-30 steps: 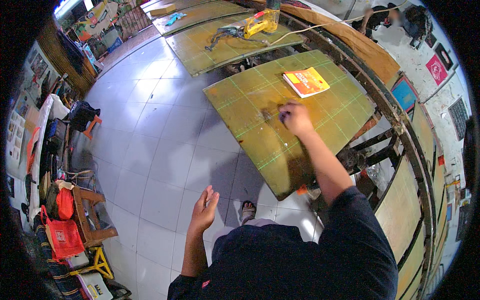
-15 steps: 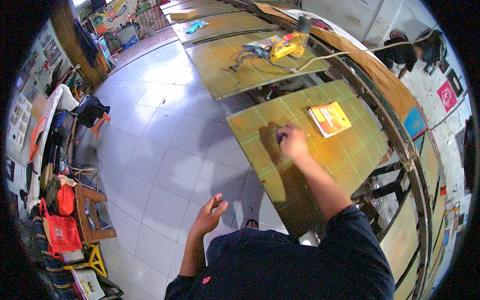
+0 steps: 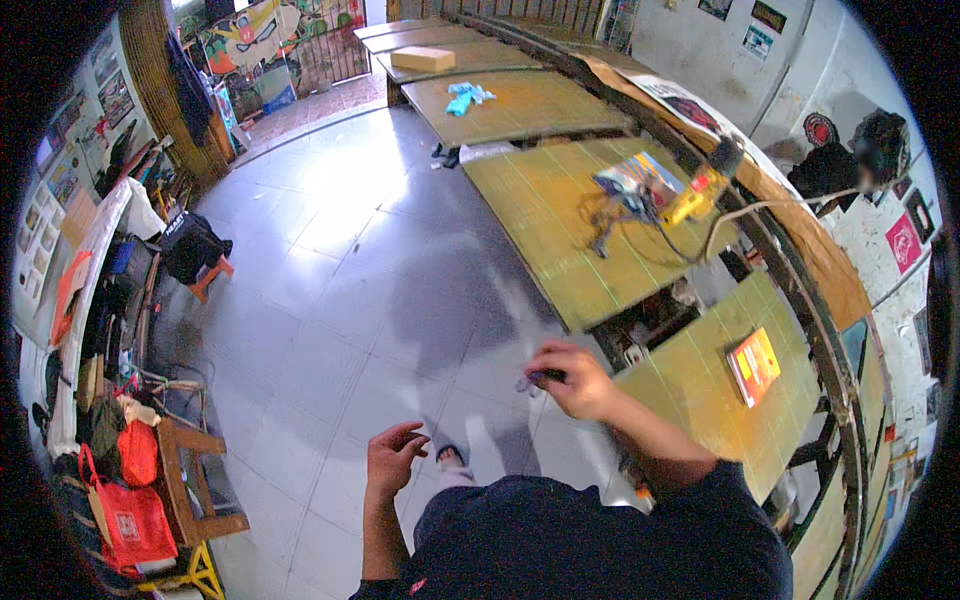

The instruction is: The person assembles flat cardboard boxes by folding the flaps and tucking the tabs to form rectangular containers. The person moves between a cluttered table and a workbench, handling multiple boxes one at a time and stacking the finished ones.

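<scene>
My right hand [image 3: 570,382] is closed on a small dark purplish thing [image 3: 533,383] whose kind I cannot make out. It is held in front of my body, left of the nearest greenish-yellow board [image 3: 690,400]. On that board lies an orange and yellow booklet [image 3: 753,368]. My left hand [image 3: 396,458] hangs over the floor with its fingers loosely bent and apart, nothing in it. Farther along, a yellow heat gun [image 3: 695,197] with a cable lies beside a printed packet [image 3: 640,178] on the second board [image 3: 560,235].
More boards run back along the right side, bearing a blue cloth [image 3: 468,97] and a tan block [image 3: 423,58]. A gap separates the two nearest boards. On the left stand a wooden stool [image 3: 195,480], a red bag [image 3: 133,525] and a black bag [image 3: 192,248]. Pale floor tiles [image 3: 330,330] lie between.
My right hand has lifted off the nearest board and moved left over the floor, still gripping the small dark thing. The view has shifted forward along the boards, and one foot has stepped ahead.
</scene>
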A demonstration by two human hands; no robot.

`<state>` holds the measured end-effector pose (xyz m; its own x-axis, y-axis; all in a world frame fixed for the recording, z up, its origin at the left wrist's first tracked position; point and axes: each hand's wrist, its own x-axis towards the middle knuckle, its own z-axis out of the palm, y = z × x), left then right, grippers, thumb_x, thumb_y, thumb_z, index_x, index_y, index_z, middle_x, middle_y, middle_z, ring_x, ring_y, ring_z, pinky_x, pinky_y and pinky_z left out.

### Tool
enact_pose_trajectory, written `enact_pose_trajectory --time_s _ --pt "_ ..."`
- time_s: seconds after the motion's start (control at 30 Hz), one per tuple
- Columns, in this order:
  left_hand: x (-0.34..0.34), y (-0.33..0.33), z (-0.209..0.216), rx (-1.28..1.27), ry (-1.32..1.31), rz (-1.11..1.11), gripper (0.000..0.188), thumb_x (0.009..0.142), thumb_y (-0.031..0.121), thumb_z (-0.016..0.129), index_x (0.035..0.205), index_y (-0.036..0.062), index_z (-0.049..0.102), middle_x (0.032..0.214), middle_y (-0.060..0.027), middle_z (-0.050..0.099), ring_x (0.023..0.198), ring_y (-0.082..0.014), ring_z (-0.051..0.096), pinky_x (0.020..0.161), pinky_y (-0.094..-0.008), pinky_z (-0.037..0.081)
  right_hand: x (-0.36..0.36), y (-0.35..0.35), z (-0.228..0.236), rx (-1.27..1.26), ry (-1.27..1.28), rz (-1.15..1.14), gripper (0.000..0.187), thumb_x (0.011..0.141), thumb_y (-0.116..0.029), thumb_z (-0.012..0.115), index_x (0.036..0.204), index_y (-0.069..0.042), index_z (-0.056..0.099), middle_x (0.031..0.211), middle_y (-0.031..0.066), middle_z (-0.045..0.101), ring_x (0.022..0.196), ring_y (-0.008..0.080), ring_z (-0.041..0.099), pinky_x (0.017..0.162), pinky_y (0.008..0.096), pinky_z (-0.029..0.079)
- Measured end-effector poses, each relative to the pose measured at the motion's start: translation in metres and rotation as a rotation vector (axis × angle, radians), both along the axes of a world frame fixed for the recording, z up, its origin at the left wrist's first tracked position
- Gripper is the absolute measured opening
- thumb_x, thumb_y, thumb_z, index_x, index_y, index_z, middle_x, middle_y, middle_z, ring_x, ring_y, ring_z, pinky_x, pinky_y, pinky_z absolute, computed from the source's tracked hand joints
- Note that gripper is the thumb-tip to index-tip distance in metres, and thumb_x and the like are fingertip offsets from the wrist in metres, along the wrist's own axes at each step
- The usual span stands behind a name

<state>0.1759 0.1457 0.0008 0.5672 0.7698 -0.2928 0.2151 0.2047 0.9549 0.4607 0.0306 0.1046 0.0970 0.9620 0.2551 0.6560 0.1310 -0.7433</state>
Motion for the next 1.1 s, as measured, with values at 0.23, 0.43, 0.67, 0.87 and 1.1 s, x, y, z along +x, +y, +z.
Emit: enact_pose_trajectory --time_s 0.23,0.43,0.67,0.87,1.1 --pt "0.029 0.145 0.024 0.050 -0.093 0.113 0.015 0.073 0.006 0.072 0.084 -0.0036 0.067 0.074 -0.0091 0.066 0.062 -0.0136 0.061 0.057 -0.0246 0.050 0.038 0.043 0.029 -0.069 0.130 -0.429 0.022 0.070 0.005 0.061 0.091 -0.002 0.064 0.087 0.0110 0.061 0.082 0.0220 0.059 0.074 0.0307 0.047" --pt "0.120 0.222 0.015 0.095 -0.065 0.016 0.017 0.078 0.012 0.068 0.084 -0.0036 0.068 0.076 -0.0080 0.067 0.064 -0.0123 0.061 0.063 -0.0241 0.049 0.096 0.079 0.028 0.013 0.206 -0.666 0.024 0.069 0.010 0.059 0.091 0.001 0.064 0.089 0.0107 0.061 0.084 0.0198 0.058 0.077 0.0277 0.045" --pt "0.225 0.316 0.039 0.187 0.060 -0.240 0.014 0.077 0.009 0.069 0.085 -0.0025 0.068 0.075 -0.0070 0.066 0.065 -0.0096 0.060 0.056 -0.0227 0.047 0.186 0.162 0.025 0.079 0.285 -0.787 0.025 0.068 0.011 0.061 0.091 0.000 0.062 0.089 0.0103 0.060 0.085 0.0200 0.057 0.075 0.0276 0.045" --pt "0.318 0.428 0.043 0.486 0.036 -0.101 0.026 0.076 0.014 0.073 0.094 -0.0022 0.066 0.079 -0.0075 0.068 0.071 -0.0134 0.062 0.065 -0.0244 0.047 0.238 0.244 0.013 -0.014 0.293 -0.744 0.026 0.066 0.010 0.057 0.089 0.001 0.063 0.088 0.0103 0.060 0.085 0.0218 0.057 0.078 0.0299 0.044" --pt "0.444 0.549 0.068 0.977 -0.024 -0.281 0.074 0.059 0.027 0.081 0.121 0.0025 0.050 0.111 -0.0168 0.059 0.112 -0.0328 0.049 0.097 -0.0405 0.036 0.249 0.286 -0.008 -0.168 0.542 -0.966 0.025 0.070 0.008 0.057 0.093 -0.001 0.063 0.094 0.0108 0.061 0.091 0.0212 0.057 0.081 0.0301 0.045"
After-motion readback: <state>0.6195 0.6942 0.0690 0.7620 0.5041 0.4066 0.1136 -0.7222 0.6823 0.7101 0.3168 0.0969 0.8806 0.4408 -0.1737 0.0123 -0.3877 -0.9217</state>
